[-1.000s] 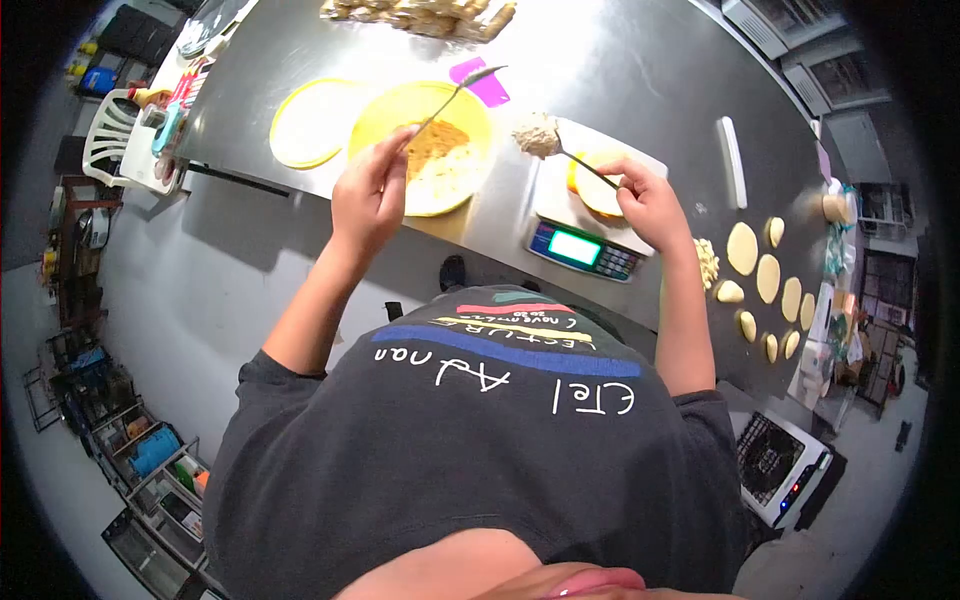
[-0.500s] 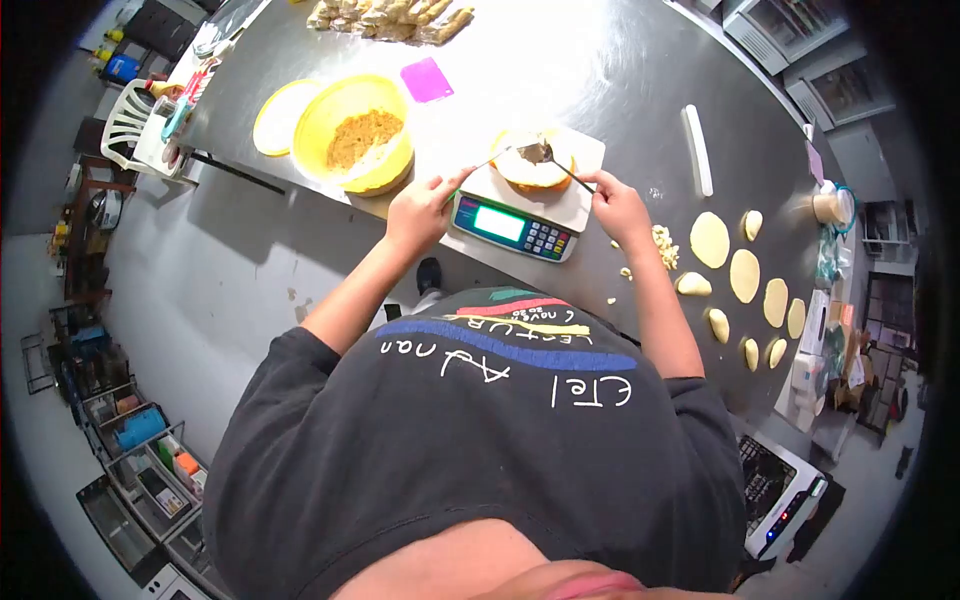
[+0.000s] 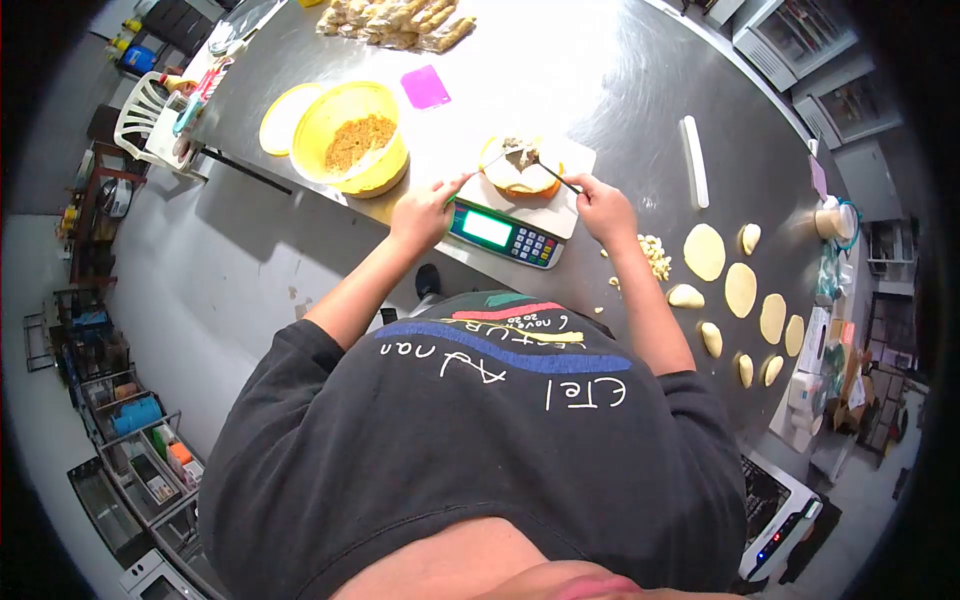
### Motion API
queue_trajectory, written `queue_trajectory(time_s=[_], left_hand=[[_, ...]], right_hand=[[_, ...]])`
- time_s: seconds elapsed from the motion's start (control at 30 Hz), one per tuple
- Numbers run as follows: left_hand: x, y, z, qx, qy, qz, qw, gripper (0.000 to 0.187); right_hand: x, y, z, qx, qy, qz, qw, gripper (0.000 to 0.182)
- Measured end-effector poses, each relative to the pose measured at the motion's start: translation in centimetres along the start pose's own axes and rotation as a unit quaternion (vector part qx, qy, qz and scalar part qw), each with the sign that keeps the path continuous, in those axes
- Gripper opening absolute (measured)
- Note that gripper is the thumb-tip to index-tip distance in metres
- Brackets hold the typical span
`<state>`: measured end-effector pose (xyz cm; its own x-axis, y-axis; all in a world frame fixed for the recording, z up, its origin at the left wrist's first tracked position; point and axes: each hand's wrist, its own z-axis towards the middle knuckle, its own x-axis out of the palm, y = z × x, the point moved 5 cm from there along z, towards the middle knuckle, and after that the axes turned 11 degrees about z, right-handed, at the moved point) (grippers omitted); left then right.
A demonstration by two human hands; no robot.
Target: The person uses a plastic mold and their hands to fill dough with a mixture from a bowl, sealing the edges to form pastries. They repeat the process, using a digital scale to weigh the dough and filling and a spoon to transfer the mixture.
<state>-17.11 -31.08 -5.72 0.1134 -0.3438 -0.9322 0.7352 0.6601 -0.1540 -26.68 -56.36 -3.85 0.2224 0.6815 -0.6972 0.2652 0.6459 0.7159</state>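
Observation:
Ahead of me a kitchen scale (image 3: 505,232) with a lit green display bears an orange-rimmed dish (image 3: 540,191). A pale dough round (image 3: 520,180) lies over the dish, with brownish filling (image 3: 521,156) on its far part. My left hand (image 3: 423,214) is closed on a thin metal utensil (image 3: 490,165), whose tip reaches the filling. From the other side my right hand (image 3: 606,211) grips a dark-handled spoon (image 3: 558,175), its end also at the filling. Left of the scale stands a yellow bowl (image 3: 392,165) of crumbly orange-brown filling (image 3: 357,142).
Flat dough rounds (image 3: 704,252) and folded dough pieces (image 3: 686,296) lie at the right, near small dough scraps (image 3: 654,257). A white rolling pin (image 3: 694,163), a purple scraper (image 3: 426,88), a yellow lid (image 3: 283,122) and wrapped packs (image 3: 390,22) are also on the metal table.
Both utensil tips have shifted slightly at the filling, and more brownish filling shows on the dough round. My right hand has moved a little to the left. The view has shifted slightly.

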Motion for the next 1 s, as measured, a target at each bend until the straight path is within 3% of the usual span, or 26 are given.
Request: queue_trajectory(time_s=[0.3,0.4,0.53,1.0], left_hand=[[0.7,-0.5,-0.8,-0.016,0.040,0.002,0.999,0.051],[0.3,-0.2,-0.2,-0.025,-0.019,-0.029,0.999,0.052],[-0.8,-0.3,0.2,-0.044,0.032,-0.001,0.999,0.051],[-1.7,-0.2,-1.3,-0.016,0.007,0.005,1.000,0.054]], right_hand=[[-0.7,0.6,2.3,0.007,-0.028,0.017,0.999,0.032],[-0.9,0.1,2.4,0.027,-0.033,0.032,0.999,0.032],[-1.3,-0.6,2.1,0.016,-0.061,0.068,0.996,0.032],[-1.5,-1.6,0.2,0.033,-0.063,0.083,0.994,0.032]])
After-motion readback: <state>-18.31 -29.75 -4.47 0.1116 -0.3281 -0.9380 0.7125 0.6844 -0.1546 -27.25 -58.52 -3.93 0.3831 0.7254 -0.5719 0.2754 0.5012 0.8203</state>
